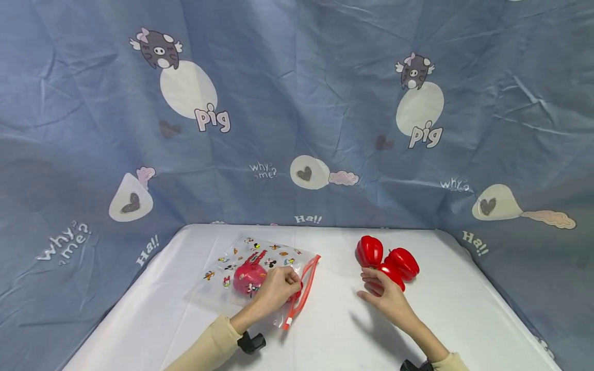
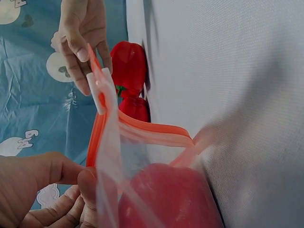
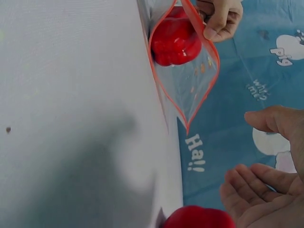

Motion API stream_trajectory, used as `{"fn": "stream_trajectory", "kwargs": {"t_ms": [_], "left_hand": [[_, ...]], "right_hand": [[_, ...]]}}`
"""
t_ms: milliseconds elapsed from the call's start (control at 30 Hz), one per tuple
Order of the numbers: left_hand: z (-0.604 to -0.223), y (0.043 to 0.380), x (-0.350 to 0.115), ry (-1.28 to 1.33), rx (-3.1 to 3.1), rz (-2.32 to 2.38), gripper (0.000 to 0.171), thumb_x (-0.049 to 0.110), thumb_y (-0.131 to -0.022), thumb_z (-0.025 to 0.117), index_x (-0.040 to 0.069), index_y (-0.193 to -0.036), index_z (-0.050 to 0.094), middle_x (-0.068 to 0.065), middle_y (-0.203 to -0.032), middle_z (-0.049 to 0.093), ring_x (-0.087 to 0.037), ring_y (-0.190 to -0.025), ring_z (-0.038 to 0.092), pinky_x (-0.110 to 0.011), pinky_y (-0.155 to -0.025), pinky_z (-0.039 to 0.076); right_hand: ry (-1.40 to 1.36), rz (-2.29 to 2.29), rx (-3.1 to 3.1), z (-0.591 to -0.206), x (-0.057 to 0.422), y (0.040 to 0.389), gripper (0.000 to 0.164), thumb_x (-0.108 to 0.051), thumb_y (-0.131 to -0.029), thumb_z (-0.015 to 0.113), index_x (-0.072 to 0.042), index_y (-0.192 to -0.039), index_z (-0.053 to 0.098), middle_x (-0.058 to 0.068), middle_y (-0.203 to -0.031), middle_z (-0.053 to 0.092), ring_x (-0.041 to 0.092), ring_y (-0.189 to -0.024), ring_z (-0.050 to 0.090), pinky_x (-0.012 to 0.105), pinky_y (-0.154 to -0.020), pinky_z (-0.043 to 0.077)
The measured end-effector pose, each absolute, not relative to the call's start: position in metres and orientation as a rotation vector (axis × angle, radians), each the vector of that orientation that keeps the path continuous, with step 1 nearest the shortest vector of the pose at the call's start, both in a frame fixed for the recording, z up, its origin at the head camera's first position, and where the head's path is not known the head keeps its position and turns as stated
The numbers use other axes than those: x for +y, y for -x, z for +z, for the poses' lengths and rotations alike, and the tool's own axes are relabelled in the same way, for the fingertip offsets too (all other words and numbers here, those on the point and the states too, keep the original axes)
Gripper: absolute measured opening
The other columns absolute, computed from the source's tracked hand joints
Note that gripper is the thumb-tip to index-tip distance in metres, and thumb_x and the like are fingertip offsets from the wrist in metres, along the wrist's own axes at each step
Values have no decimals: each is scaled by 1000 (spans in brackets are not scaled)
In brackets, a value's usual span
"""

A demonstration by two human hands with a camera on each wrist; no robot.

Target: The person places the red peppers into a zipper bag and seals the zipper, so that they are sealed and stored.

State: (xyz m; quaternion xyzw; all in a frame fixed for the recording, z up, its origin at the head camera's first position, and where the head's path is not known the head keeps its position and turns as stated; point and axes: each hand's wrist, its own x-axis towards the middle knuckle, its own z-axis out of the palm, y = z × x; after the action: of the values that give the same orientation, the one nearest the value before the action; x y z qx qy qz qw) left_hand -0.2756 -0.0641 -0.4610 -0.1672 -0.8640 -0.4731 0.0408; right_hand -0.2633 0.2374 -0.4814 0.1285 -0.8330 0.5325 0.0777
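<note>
A clear zip bag with cartoon prints lies on the left of the table, its orange-rimmed mouth gaping to the right. Through the plastic shows a red bell pepper; another red bell pepper sits just inside the mouth. My left hand pinches the upper rim between thumb and fingers, holding it raised. On the right, my right hand has its fingers spread apart with nothing between them. It overlaps the nearest of three loose red bell peppers in the head view.
The other two loose bell peppers, one at the back and one to the right, stand close together. A white slider sits at the near end of the bag's zip. Blue printed cloth hangs behind the white table.
</note>
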Motion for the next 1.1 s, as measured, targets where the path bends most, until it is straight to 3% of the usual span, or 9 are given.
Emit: {"fn": "stream_trajectory", "kwargs": {"t_ms": [200,633,900,1100], "left_hand": [[-461,275,-64,520,-2646,-1452,7,4,-81,63,7,-75,64,0,-64,63,-5,-50,53,-20,-45,44],[-461,276,-64,524,-2647,-1427,6,4,-80,64,7,-75,64,1,-63,61,-5,-51,53,-20,-45,43],[-460,275,-64,523,-2648,-1421,6,4,-79,64,7,-74,64,0,-63,61,-5,-50,52,-20,-45,42],[-461,275,-64,512,-2652,-1418,5,4,-80,64,7,-75,64,0,-63,62,-5,-49,52,-20,-44,43]], "right_hand": [[-378,1524,-2486,-480,244,261,58,-12,-76,80,-2,-127,55,12,-122,63,33,-111,60,39,-95,49],[-279,1425,-2518,-475,267,265,60,-20,-81,77,-3,-133,50,14,-131,58,29,-121,57,42,-103,40],[-228,1436,-2542,-478,281,272,66,-21,-81,77,-4,-137,46,15,-136,54,29,-126,52,26,-101,38],[-212,1407,-2552,-478,286,274,66,-23,-81,76,-3,-136,46,16,-136,53,32,-129,50,35,-101,38]]}}
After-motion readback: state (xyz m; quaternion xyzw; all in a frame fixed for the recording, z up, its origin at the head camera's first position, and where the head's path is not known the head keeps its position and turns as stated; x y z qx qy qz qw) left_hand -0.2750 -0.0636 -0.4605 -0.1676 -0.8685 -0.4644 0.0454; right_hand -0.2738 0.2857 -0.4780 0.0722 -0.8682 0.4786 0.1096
